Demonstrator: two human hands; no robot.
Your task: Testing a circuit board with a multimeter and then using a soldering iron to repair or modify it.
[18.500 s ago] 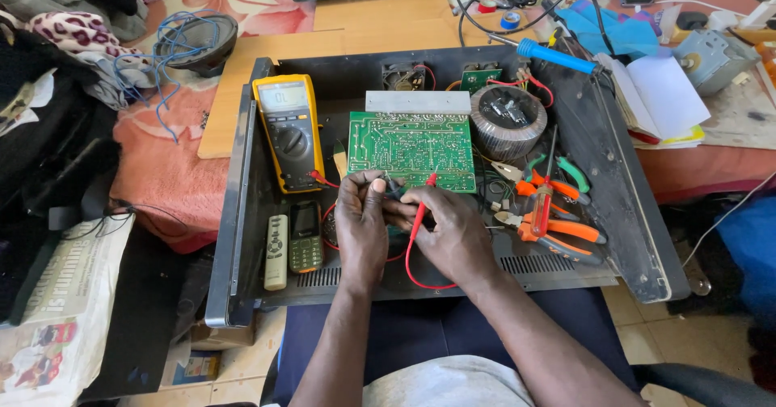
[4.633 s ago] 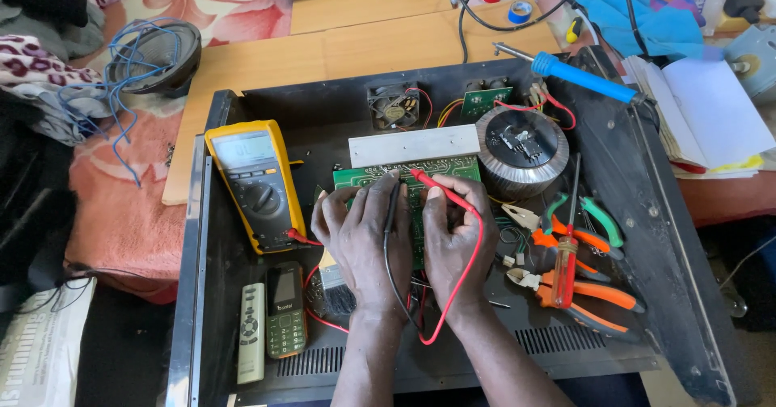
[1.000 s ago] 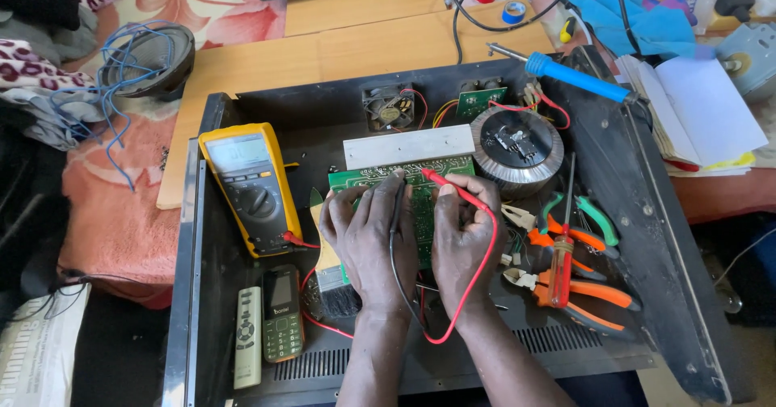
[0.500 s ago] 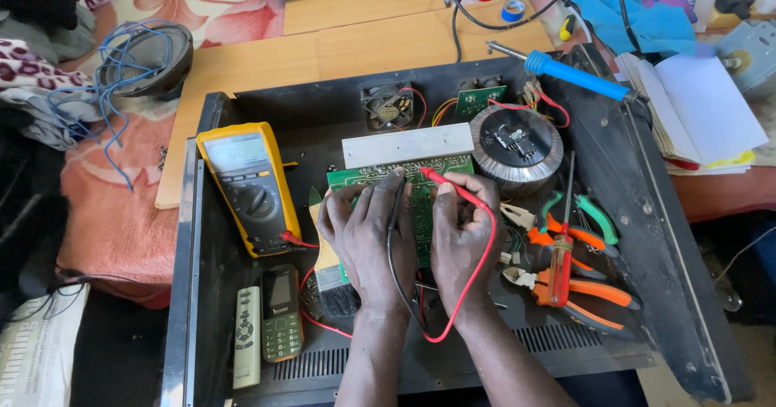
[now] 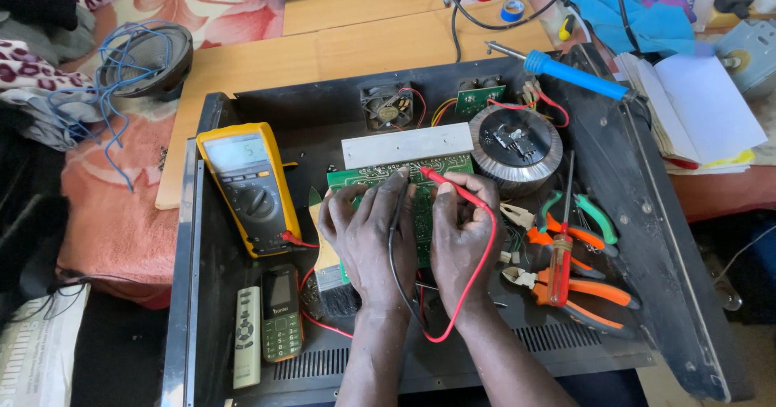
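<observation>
Probing step in hand. Left hand [image 5: 365,233] pinches black probe [image 5: 398,205], right hand [image 5: 459,233] pinches red probe [image 5: 440,182]; both tips on green circuit board [image 5: 360,179] inside black chassis [image 5: 647,213]. Next likely calls for steady tips, glance at yellow multimeter [image 5: 246,187].

A light wooden tabletop [image 5: 356,47] carries an open black metal chassis [image 5: 647,237]; behind the chassis lie a blue-handled soldering iron [image 5: 566,71] and a blue tape roll [image 5: 512,9].
</observation>
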